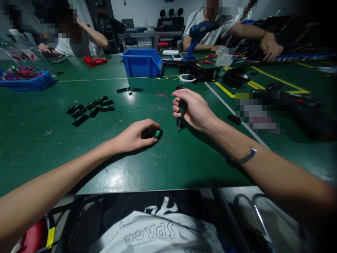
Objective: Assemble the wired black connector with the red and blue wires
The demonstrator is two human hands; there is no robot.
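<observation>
My left hand rests on the green table, thumb and fingers closed around a small black piece with a green circuit board. To its right, my right hand is wrapped around the dark handle of a screwdriver. Its thin metal shaft points down, with the tip apart from the board. Left of my hands lie several similar black pieces with green boards in a loose group. A few slim black parts sit farther back, near short bits of red wire.
A blue bin stands at the back, with a blue power drill to its right. Red parts and a blue tray of colourful small items lie left. Other people sit across the table; one person's hand is near wires.
</observation>
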